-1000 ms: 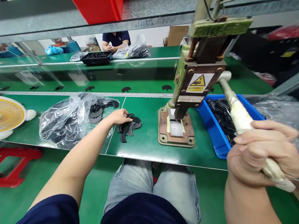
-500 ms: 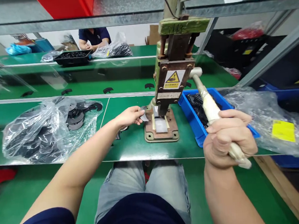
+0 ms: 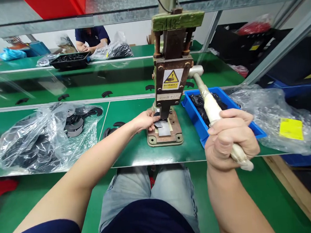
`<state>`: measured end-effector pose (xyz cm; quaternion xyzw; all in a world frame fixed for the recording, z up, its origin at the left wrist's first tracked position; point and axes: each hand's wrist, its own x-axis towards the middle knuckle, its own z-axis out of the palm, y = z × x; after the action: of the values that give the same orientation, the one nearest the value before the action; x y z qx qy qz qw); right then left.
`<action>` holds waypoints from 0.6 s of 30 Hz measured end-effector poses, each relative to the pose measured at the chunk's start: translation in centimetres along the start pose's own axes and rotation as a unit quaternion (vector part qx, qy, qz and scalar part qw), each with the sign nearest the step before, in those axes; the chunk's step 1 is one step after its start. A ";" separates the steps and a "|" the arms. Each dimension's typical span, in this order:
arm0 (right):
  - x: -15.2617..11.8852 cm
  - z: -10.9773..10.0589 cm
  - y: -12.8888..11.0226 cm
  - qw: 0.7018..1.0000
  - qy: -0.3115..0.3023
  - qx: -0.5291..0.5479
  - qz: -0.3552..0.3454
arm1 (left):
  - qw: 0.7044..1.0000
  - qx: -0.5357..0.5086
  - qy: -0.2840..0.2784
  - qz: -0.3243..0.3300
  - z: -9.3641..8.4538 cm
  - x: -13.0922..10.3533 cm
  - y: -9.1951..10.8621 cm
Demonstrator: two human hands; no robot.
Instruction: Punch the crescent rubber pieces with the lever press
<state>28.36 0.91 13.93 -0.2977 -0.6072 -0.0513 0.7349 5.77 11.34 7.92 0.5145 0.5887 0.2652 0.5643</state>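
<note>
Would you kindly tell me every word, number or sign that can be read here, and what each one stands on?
"当心机械伤人", under a triangular hand-hazard symbol: sticker on the press.
"小心…!!!": white strip below it; the middle is too blurred to read.
Perhaps "143": dark marks on the green block; the first mark is unclear.
Yellow label on the clear bag: too blurred to read.

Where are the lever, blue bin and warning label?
Lever (image 3: 211, 107): head view, on its wrapped shaft.
Blue bin (image 3: 196, 121): head view, on its left wall.
Warning label (image 3: 172, 78): head view, on its yellow triangle.
</note>
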 end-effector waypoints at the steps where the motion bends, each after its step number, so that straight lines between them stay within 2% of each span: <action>1: 0.0 0.1 0.0 1.000 0.004 0.002 0.003 | 1.000 0.001 0.000 -0.007 0.0 0.1 0.1; 4: 0.0 0.6 0.0 1.000 0.018 0.003 0.001 | 1.000 -0.002 -0.009 -0.021 0.2 0.2 0.2; 8: 0.1 0.8 0.3 0.999 0.041 0.002 -0.024 | 0.999 -0.019 -0.021 0.022 0.1 0.2 -0.2; 14: 0.2 0.2 0.8 0.999 -0.008 0.023 -0.042 | 0.993 0.012 -0.090 0.070 -1.2 1.7 -0.6; 16: 0.2 0.3 0.8 0.999 -0.004 0.025 -0.038 | 0.994 0.034 -0.089 0.061 -1.3 2.2 -0.3; 18: 0.1 0.6 0.9 0.998 0.024 0.033 -0.044 | 0.996 0.037 -0.078 0.028 -1.1 2.3 0.0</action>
<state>28.29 1.98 13.73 -0.2452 -0.6029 -0.0705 0.7559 5.12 13.75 7.25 0.5704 0.5375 0.2177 0.5817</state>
